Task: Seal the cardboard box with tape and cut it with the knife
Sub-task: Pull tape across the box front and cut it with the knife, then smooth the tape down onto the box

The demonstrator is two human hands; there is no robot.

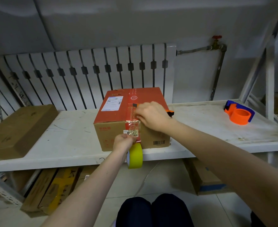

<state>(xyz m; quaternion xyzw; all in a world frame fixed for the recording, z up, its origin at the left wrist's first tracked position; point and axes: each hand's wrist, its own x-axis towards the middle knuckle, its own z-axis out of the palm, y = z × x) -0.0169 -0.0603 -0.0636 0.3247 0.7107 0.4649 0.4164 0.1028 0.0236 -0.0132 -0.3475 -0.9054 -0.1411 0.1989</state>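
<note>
The cardboard box [131,118] sits near the front edge of the white shelf [208,128], roughly mid-width. The left hand [122,143] pinches the clear tape strip [135,128] just above the yellow tape roll [135,155], which hangs below the front edge. The right hand [151,115] grips the knife [170,113], its orange handle protruding, and presses on the box top at the tape. Risk: with the strip slack, the cut is likely to tear raggedly or fold the tape onto itself; the blade could score the carton or the left fingers. A front sticker [131,133] reads "8", then digits obscured by tape; the shipping label [113,104] is illegible.
</note>
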